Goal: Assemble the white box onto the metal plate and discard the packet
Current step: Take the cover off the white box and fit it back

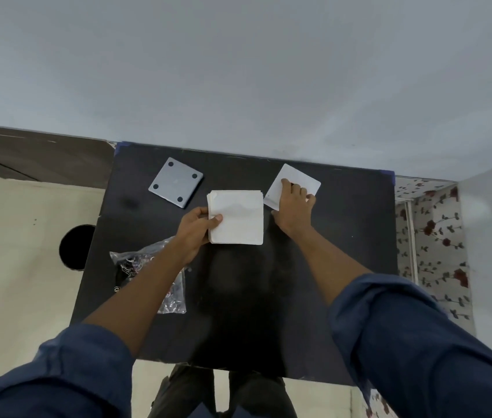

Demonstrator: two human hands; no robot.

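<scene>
A white square box (238, 217) lies flat at the middle of the black table (344, 251). My left hand (198, 226) grips its left edge, thumb on top. To its right lies a thin white square lid (294, 179), tilted; my right hand (294, 206) rests on its near part with fingers spread over it. A grey metal plate (176, 185) with dark round pads at its corners lies at the back left, apart from both hands. A clear plastic packet (148, 282) with dark small parts inside lies at the left, partly hidden under my left forearm.
The table stands against a pale wall (238, 70). On the floor to the left is a round black object (77, 247). A floral-patterned surface (431, 236) is at the right of the table. My legs show below the near table edge.
</scene>
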